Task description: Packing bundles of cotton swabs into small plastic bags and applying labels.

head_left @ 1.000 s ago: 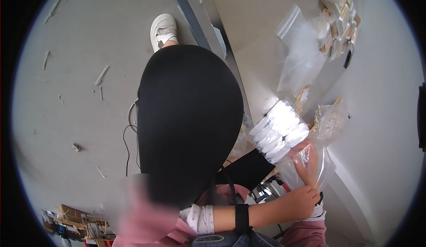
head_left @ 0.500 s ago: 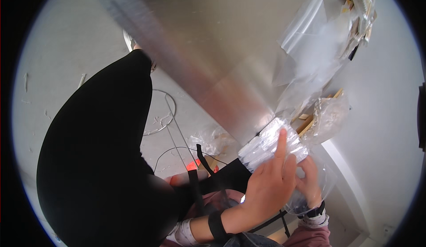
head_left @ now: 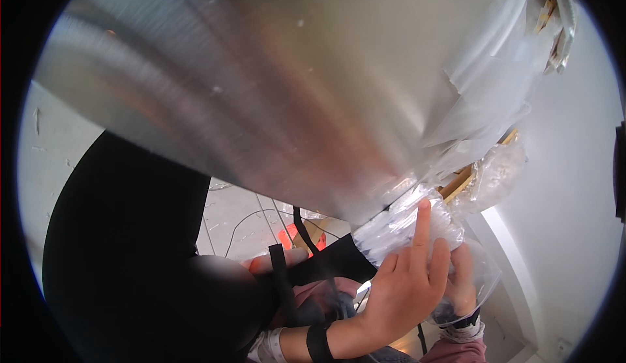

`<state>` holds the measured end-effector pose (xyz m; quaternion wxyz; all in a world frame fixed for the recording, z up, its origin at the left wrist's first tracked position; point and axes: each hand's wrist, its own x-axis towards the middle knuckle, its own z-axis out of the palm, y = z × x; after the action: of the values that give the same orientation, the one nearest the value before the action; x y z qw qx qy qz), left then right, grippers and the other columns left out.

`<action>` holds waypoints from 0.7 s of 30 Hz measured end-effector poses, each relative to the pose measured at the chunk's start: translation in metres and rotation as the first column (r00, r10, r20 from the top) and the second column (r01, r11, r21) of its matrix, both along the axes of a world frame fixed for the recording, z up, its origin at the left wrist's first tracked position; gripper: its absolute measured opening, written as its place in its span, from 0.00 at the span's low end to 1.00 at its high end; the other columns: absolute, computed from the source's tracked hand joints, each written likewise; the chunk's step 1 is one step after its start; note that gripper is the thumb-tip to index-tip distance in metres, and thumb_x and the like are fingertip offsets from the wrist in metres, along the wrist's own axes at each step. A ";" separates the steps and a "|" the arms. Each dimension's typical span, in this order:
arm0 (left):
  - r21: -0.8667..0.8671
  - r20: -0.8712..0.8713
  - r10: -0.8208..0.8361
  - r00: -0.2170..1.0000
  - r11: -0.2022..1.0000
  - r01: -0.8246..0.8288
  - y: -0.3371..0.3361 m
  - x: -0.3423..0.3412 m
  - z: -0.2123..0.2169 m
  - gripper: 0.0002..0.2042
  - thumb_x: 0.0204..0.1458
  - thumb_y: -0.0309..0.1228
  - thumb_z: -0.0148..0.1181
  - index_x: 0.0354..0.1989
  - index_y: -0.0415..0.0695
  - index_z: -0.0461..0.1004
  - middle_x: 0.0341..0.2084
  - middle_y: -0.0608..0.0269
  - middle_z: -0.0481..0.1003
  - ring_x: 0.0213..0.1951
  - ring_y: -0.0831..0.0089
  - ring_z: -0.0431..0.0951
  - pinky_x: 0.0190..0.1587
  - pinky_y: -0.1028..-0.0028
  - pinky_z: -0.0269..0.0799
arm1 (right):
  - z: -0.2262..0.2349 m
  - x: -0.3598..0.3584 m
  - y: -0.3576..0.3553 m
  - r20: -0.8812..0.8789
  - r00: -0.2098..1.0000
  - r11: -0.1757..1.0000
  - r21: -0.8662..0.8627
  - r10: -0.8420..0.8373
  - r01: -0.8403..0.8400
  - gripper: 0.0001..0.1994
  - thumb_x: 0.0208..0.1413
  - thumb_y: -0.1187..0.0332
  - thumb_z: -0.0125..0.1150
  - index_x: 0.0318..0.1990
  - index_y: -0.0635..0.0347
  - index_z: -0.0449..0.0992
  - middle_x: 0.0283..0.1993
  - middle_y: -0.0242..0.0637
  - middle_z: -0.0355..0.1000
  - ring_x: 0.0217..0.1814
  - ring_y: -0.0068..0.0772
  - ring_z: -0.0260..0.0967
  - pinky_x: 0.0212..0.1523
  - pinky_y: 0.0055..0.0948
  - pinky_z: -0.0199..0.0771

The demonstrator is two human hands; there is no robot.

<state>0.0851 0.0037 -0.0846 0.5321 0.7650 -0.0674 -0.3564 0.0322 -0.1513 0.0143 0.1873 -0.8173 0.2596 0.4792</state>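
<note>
In the lower right of the frame, I see the left hand (head_left: 407,291) raised with its back to the camera, fingers spread and the index finger extended upward. Its fingertips (head_left: 422,214) rest against a clear plastic bag of white tubes (head_left: 404,223); the hand presses on the bag rather than closing around it. A black band (head_left: 318,344) circles the left wrist.

Just to the right and partly behind it, I see the right hand (head_left: 462,283). Its fingers lie against the lower part of the same bag, under loose clear film. I cannot tell whether this hand grips the bag or only supports it, because the left hand and the film cover most of it. A dark cuff sits at its wrist.

The bag lies at the centre right, tilted, with its upper end touching the lower edge of a large blurred metallic surface (head_left: 293,83) that fills the upper half of the frame.

To the upper right, crumpled clear plastic sheeting (head_left: 495,96) hangs over a white surface (head_left: 567,200). A second clear bag (head_left: 499,174) sits just beside the first.

At the lower left, a large black rounded object (head_left: 124,259) occupies the frame. Between it and the hands, black straps (head_left: 282,285) cross over a pale floor with thin cables (head_left: 241,219).
</note>
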 end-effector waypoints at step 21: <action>0.016 0.084 -0.078 0.993 0.997 0.077 0.007 -0.005 -0.001 0.05 0.46 0.25 0.56 0.27 0.43 0.65 0.58 0.35 0.69 0.13 0.81 0.61 0.21 0.83 0.59 | -0.006 -0.007 0.003 0.138 0.987 0.995 -0.058 0.082 -0.075 0.15 0.43 0.78 0.68 0.40 0.62 0.73 0.48 0.47 0.72 0.51 0.53 0.69 0.52 0.40 0.68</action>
<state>0.0800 0.0102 -0.0852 0.5097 0.7795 -0.1172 -0.3447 0.0252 -0.1479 0.0084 0.1643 -0.8632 0.2261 0.4205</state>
